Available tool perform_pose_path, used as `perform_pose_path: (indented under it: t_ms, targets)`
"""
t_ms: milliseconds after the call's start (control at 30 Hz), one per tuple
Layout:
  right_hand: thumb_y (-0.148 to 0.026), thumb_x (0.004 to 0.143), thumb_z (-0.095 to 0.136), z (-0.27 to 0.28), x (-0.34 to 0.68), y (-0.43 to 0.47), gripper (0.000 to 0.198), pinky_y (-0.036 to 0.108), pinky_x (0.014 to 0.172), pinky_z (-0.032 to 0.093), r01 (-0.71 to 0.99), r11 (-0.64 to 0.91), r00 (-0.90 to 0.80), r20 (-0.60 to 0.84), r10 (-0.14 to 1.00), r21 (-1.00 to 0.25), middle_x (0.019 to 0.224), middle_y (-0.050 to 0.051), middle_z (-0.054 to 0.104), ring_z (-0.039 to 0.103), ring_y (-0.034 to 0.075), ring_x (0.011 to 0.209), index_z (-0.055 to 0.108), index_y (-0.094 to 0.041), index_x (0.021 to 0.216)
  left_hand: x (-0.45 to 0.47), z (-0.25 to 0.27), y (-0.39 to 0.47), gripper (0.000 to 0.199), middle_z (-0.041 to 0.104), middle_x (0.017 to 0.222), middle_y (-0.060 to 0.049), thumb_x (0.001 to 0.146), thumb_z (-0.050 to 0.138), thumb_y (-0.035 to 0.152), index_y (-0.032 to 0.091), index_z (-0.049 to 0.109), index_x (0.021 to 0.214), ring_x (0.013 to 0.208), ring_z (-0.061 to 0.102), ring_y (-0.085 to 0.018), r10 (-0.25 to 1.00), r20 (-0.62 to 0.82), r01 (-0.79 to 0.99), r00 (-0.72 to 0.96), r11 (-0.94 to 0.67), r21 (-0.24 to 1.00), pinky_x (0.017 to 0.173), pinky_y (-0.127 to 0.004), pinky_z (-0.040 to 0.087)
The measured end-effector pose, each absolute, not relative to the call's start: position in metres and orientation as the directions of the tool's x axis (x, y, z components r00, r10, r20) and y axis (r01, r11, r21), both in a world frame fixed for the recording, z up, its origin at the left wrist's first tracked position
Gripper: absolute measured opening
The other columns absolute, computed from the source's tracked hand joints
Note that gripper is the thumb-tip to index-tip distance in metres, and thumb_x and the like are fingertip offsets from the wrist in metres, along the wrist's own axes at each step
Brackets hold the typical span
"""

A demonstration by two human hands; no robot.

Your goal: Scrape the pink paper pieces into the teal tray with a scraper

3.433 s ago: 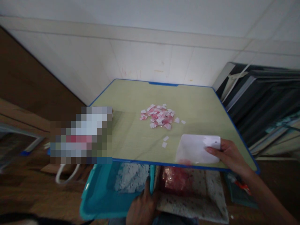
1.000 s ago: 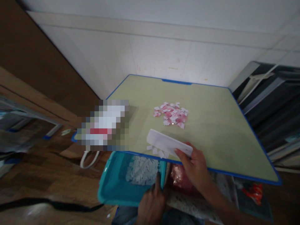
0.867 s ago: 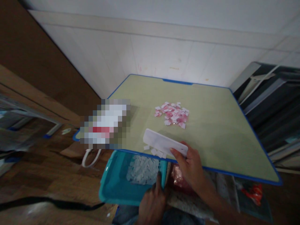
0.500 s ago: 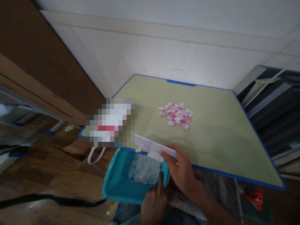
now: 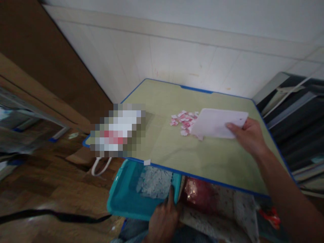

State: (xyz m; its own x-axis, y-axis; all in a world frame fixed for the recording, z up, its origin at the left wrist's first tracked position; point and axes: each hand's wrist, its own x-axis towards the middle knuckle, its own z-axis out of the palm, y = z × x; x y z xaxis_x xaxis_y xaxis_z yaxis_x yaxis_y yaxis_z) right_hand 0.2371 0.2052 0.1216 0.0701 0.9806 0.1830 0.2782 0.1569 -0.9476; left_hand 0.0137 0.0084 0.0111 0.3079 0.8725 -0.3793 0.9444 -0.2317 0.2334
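Observation:
My right hand (image 5: pixel 246 135) grips a flat white plastic-looking sheet (image 5: pixel 220 123) by its right end, thumb on its near face. The sheet stands tilted over the right side of a pile of pink and white paper scraps (image 5: pixel 184 119) and hides part of it. My left hand (image 5: pixel 164 216) is closed on the right near rim of a teal bin (image 5: pixel 124 202), index finger stretched along the inside. Whitish paper scraps (image 5: pixel 154 182) lie in the bin. One loose white scrap (image 5: pixel 147 162) sits on the table's front edge, above the bin.
The greenish table (image 5: pixel 157 141) has a blue edge and stands against a white wall (image 5: pixel 177 54). A blurred-out white and red item (image 5: pixel 118 130) lies at its left. Under the table's front is a shiny red thing (image 5: pixel 197 192). Dark panels (image 5: pixel 296 114) lean at the right.
My right hand has moved the white sheet from the front edge above the bin up and right to the pink pile. The white scraps beside it are gone from the edge except one. My left hand stays at the bin.

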Motion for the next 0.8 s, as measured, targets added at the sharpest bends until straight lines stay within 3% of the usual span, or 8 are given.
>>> perform_pose_path:
  t_ms: [100,367,533,667,800]
  targets:
    - [-0.035,0.054,0.069,0.112,0.269,0.236,0.026,0.036,0.061,0.050,0.216,0.134,0.086,0.155,0.984,-0.967,0.078,0.002,0.069,0.063,0.020,0.063,0.064,-0.022,0.076,0.013,0.010,0.007,0.023,0.048,0.122,-0.015,0.069,0.053,0.016,0.024,0.057,0.090,0.072,0.062,-0.024,0.877,-0.378,0.951,0.297,-0.234,0.203,0.060,-0.038,0.051]
    - [-0.031,0.052,0.072,0.099,0.281,0.237,0.027,0.032,0.055,0.050,0.206,0.048,-0.026,0.043,0.999,-0.977,0.070,0.002,0.069,0.062,0.018,0.056,0.064,-0.020,0.075,0.014,0.010,0.010,0.027,0.044,0.124,-0.018,0.071,0.044,0.010,0.023,0.058,0.090,0.073,0.062,-0.024,0.846,-0.452,0.958,0.283,-0.230,0.169,0.060,-0.038,0.051]
    - [-0.031,0.054,0.071,0.104,0.287,0.231,0.026,0.028,0.053,0.050,0.161,0.050,-0.113,0.032,0.993,-0.986,0.068,-0.001,0.069,0.061,0.015,0.055,0.064,-0.020,0.077,0.015,0.013,0.013,0.034,0.032,0.131,-0.022,0.070,0.048,0.012,0.027,0.056,0.099,0.078,0.061,-0.027,0.800,-0.548,0.968,0.245,-0.169,0.187,0.064,-0.040,0.050]
    - [-0.029,0.054,0.071,0.109,0.289,0.228,0.024,0.026,0.051,0.050,0.169,0.029,-0.131,0.007,0.991,-0.985,0.067,0.000,0.069,0.061,0.015,0.053,0.065,-0.019,0.075,0.014,0.009,0.011,0.035,0.029,0.131,-0.025,0.074,0.044,0.014,0.027,0.052,0.104,0.078,0.061,-0.026,0.828,-0.492,0.961,0.269,-0.200,0.189,0.062,-0.039,0.050]
    - [-0.028,0.056,0.071,0.116,0.286,0.223,0.020,0.025,0.052,0.051,0.262,0.001,-0.253,-0.068,0.965,-0.965,0.069,0.001,0.069,0.062,0.015,0.056,0.066,-0.019,0.073,0.013,0.006,0.008,0.035,0.035,0.128,-0.022,0.065,0.061,0.022,0.028,0.055,0.099,0.073,0.062,-0.025,0.854,-0.459,0.966,0.246,-0.179,0.184,0.061,-0.038,0.051]
